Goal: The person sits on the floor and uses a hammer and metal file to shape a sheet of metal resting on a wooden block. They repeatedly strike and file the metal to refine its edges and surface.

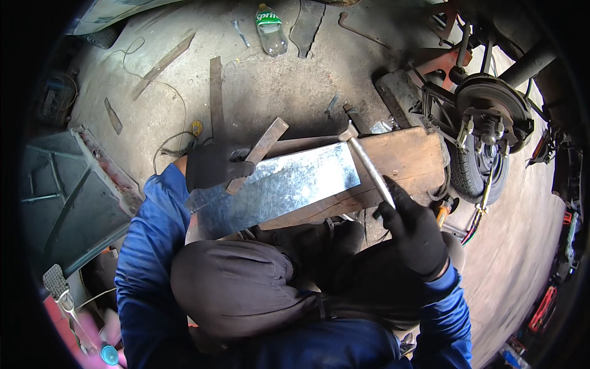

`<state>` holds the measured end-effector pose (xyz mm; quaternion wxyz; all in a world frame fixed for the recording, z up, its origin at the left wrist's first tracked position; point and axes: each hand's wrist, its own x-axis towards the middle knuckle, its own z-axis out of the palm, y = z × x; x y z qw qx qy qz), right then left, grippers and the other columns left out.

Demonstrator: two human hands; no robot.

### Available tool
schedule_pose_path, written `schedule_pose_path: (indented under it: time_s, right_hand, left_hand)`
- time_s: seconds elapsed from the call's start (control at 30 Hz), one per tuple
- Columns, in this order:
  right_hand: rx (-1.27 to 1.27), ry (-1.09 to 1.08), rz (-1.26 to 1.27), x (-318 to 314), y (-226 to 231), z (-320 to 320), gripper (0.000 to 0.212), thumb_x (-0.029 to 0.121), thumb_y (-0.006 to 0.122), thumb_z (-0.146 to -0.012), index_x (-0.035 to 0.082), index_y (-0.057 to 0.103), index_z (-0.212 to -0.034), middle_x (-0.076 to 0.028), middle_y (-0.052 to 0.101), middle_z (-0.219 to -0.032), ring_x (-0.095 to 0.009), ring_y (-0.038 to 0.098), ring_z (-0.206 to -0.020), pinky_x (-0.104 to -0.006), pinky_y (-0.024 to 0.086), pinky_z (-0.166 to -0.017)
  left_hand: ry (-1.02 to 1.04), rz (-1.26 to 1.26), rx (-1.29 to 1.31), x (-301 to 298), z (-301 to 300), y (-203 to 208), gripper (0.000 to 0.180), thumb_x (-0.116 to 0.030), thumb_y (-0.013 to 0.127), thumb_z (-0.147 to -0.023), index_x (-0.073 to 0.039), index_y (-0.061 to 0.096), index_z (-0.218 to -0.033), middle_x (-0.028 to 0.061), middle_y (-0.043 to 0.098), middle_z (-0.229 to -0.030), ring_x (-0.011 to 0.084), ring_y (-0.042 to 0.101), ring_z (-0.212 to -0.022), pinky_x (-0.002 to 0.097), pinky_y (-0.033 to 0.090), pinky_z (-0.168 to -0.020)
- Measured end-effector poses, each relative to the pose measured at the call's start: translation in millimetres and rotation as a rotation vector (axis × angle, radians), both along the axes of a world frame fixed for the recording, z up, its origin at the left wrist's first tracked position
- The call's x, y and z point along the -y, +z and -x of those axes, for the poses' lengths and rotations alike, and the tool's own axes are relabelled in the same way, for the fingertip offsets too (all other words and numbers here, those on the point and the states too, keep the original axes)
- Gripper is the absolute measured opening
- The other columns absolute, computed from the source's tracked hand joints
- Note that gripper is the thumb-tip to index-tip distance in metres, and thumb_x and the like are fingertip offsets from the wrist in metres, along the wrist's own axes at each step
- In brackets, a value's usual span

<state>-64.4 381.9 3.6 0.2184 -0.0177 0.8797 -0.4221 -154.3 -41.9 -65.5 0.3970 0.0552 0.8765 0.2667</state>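
Observation:
A shiny sheet of metal (283, 182) lies on a thick wooden block (402, 157) in front of my knees. My left hand (215, 167), in a black glove, is closed around a flat, worn bar (261, 150) that slants across the sheet's far edge. In my right hand (418, 230), also gloved in black, is the handle of a hammer (372, 166). The hammer's head is up and to the left of that hand, beside the sheet's right end; whether it touches the wood I cannot tell.
A wheel (482, 169) and brake disc (491, 104) stand at the right. A green-labelled plastic bottle (271, 31) and metal strips (216, 98) lie on the concrete floor beyond the block. At left is a grey panel (67, 197); below it, a pink fan (107, 350).

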Motion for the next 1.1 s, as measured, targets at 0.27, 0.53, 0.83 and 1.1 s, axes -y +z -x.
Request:
schedule_pose_path:
  time_s: [0.27,0.53,0.83,1.1]
  right_hand:
    - [-0.375,-0.044,-0.308,-13,-15,47,0.051,0.027,0.068,-0.113,0.002,0.061,-0.157,-0.012,0.067,-0.08,-0.014,0.061,-0.068,-0.0363,0.053,-0.068]
    - [-0.238,-0.764,0.342,-4,-14,-30,0.034,0.02,0.065,-0.116,-0.002,0.066,-0.142,0.002,0.057,-0.074,-0.003,0.049,-0.057,-0.0227,0.039,-0.051]
    - [0.141,-1.123,0.453,-14,-83,-123,0.011,0.015,0.064,-0.106,0.004,0.065,-0.106,-0.003,0.059,-0.073,-0.014,0.056,-0.055,-0.0334,0.049,-0.051]
    - [0.233,-0.679,-0.729,-22,-255,-112,0.074,0.033,0.068,-0.1,-0.001,0.049,-0.163,-0.033,0.076,-0.118,-0.047,0.075,-0.107,-0.0505,0.058,-0.095]
  left_hand:
    - [-0.123,0.041,-0.162,6,-3,-14,0.065,-0.048,0.073,-0.103,-0.004,0.066,-0.15,0.0273,0.076,-0.132,0.0404,0.076,-0.12,0.0464,0.057,-0.106]
    - [-0.027,-0.051,-0.042,-1,-7,-10,0.057,-0.044,0.07,-0.107,-0.003,0.068,-0.146,0.0239,0.079,-0.127,0.0358,0.077,-0.117,0.0442,0.057,-0.101]
    - [0.007,-0.06,-0.146,-7,-20,-14,0.039,-0.031,0.069,-0.108,0.0,0.068,-0.133,0.0114,0.074,-0.105,0.0194,0.066,-0.095,0.0394,0.055,-0.089]
    - [0.037,-0.114,-0.289,-8,-28,-29,0.027,-0.026,0.07,-0.107,0.0,0.063,-0.104,0.0048,0.057,-0.084,0.0136,0.05,-0.081,0.0391,0.047,-0.076]
